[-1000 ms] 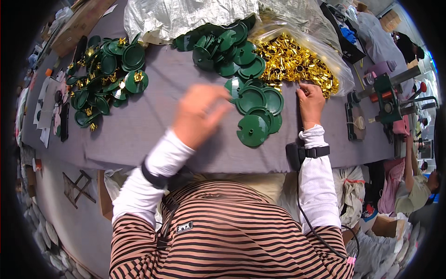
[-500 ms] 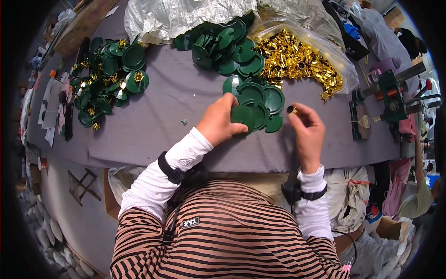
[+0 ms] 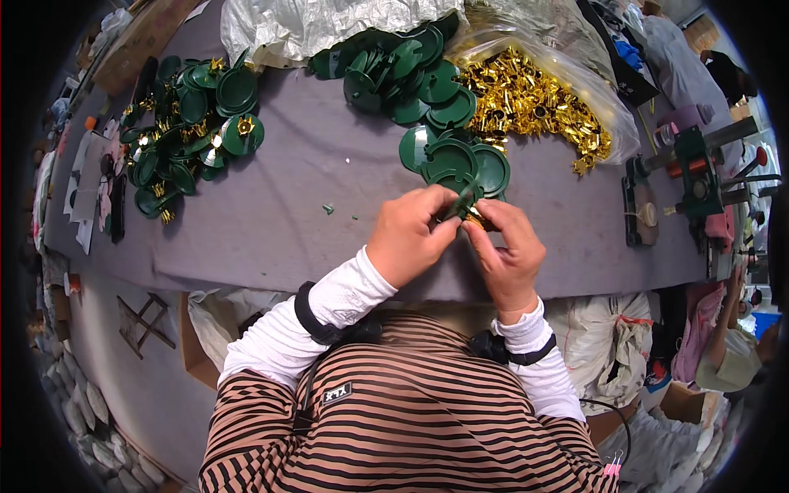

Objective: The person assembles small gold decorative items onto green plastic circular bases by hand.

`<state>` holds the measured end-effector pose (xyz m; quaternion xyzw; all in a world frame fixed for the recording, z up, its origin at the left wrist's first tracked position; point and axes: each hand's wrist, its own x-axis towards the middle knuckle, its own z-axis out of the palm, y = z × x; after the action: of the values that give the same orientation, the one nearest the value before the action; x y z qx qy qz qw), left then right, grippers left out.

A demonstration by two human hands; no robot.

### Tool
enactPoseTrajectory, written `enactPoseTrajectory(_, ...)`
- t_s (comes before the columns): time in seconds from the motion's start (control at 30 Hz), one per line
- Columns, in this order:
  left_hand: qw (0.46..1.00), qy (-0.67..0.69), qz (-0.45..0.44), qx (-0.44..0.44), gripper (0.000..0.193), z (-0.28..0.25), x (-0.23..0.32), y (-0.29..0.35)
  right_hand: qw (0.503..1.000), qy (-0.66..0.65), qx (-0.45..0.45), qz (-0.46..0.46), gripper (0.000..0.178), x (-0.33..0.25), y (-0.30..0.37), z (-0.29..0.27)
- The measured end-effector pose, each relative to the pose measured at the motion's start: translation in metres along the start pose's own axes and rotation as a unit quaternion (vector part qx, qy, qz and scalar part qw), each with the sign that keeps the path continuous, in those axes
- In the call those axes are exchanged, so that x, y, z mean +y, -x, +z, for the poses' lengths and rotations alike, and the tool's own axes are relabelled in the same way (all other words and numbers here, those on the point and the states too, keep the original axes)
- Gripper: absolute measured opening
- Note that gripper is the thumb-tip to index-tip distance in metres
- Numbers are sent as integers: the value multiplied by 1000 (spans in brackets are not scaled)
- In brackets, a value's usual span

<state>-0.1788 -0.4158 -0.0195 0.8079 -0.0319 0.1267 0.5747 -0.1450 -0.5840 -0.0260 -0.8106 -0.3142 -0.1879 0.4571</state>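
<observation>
My left hand (image 3: 411,234) pinches a flat green plastic disc (image 3: 465,199), tilted nearly edge-on and slightly blurred. Against it, my right hand (image 3: 511,251) holds a small shiny gold clip-like piece (image 3: 475,218) between thumb and fingertips. The two parts meet or nearly meet; fingers hide the exact contact. Just beyond my hands lie loose green discs (image 3: 491,171), which run back into a larger heap (image 3: 404,78). Beside that heap, many gold pieces (image 3: 526,94) spill from a clear plastic bag (image 3: 618,123).
On the left lies a pile of green discs with gold pieces on them (image 3: 191,107). A green metal hand press or clamp (image 3: 694,177) stands at the right edge. Small green scraps (image 3: 329,209) dot the grey cloth (image 3: 288,181). A silvery white sack (image 3: 329,29) lies at the back.
The left hand has taken the green disc off the pile, drawn it nearer and tilted it up from flat. The right hand has moved left, bringing the gold piece to the disc.
</observation>
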Motion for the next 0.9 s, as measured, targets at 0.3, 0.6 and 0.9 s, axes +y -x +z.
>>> enactPoseTrajectory(0.3,993,-75,75,44,22,-10,-17,9,849,-359,-65,381,26,-9,-7,6)
enactPoseTrajectory(0.6,899,-232,72,363,42,-265,-65,-66,938,268,88,202,35,155,-51,-95)
enactPoseTrajectory(0.9,947,-229,226,1,27,-39,-16,-20,912,374,22,167,22,167,-54,-72)
